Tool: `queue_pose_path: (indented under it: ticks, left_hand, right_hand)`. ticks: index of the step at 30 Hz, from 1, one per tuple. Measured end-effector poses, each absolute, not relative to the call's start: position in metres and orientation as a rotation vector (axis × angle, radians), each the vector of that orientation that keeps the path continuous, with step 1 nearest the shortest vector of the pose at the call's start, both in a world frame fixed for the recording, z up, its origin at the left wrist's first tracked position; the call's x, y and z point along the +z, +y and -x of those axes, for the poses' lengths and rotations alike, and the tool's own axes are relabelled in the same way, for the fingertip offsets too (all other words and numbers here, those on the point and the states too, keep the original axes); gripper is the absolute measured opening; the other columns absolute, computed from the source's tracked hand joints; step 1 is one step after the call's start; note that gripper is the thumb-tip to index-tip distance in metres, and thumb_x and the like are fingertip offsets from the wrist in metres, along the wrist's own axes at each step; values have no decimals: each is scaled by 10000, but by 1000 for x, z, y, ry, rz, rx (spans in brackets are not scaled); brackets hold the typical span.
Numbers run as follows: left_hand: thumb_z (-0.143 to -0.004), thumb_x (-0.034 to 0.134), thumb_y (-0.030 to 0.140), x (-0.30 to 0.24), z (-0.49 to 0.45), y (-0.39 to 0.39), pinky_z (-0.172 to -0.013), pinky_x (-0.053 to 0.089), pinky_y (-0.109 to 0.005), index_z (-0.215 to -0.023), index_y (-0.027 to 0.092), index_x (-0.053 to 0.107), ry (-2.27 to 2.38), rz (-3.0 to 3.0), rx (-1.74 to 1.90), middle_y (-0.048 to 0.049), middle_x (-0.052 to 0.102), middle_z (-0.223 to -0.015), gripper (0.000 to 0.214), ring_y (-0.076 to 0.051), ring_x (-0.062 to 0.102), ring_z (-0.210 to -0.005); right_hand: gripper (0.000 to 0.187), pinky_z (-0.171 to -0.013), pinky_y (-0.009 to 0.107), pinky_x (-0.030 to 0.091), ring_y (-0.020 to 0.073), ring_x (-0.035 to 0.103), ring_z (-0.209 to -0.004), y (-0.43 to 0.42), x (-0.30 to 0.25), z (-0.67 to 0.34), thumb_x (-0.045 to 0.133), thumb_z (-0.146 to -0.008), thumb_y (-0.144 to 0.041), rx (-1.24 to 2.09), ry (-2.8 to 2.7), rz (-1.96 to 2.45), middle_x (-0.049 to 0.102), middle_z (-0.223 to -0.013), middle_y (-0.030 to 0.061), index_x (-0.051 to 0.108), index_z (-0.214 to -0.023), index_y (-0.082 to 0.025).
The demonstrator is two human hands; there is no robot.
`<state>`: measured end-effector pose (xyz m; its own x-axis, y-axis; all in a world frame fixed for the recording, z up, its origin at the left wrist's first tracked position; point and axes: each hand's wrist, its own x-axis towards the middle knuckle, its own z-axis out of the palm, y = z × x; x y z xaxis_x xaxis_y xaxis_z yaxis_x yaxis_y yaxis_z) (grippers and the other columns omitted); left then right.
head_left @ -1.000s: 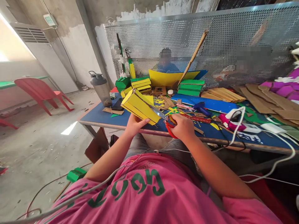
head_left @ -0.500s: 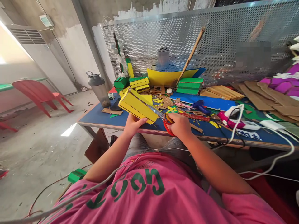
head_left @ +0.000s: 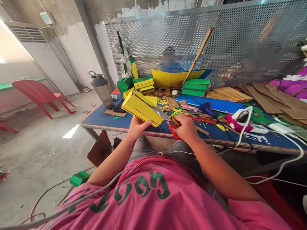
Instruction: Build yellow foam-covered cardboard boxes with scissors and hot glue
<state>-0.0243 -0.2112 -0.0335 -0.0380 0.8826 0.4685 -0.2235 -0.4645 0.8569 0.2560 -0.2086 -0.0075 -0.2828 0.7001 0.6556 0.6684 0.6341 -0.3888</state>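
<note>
My left hand [head_left: 139, 126] grips a yellow cardboard box [head_left: 141, 107] from below, thumb on its near lower edge. The box is held tilted above the front of the blue table [head_left: 98, 119]. In my right hand [head_left: 187, 127] is a pair of scissors [head_left: 174, 131] with red and orange handles. The scissor blades point left and lie against the box's right side; whether they are cutting the card cannot be made out. Yellow scraps [head_left: 177, 112] lie behind the blades. My left fingers are mostly hidden under the box.
A grey-lidded bottle [head_left: 99, 89] stands at the table's left. Behind are yellow boxes [head_left: 144, 84], a green box [head_left: 195, 87] and a leaning stick [head_left: 200, 49]. A blue glue gun [head_left: 207, 109], white cables [head_left: 242, 127] and cardboard strips [head_left: 266, 99] lie to the right. People sit beyond the perforated metal screen [head_left: 144, 41].
The scissor handles have spread a little apart, and my right hand has shifted slightly right. The box stays almost still in my left hand.
</note>
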Motion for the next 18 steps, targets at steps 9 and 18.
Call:
queue_pose_path:
  ticks: [9, 18]
  left_hand:
    - [-697, 1124, 542, -32, 25, -214, -1094, 725, -570, -1214, 231, 719, 728, -1376, 1640, -122, 885, -1248, 726, -373, 860, -1231]
    - [-694, 1127, 524, -31, 27, -215, -1068, 733, -542, -1207, 221, 729, 751, -1367, 1608, -116, 886, -1215, 716, -348, 866, -1182]
  right_hand:
    - [224, -718, 356, 374, 252, 609, -799, -213, -8, -256, 716, -898, -332, 21, -2023, 1105, 701, -853, 77, 537, -777, -275]
    - [266, -714, 373, 318, 257, 603, -795, -218, -5, -253, 635, -1002, -342, -123, -2029, 1179, 718, -863, 96, 538, -767, -266]
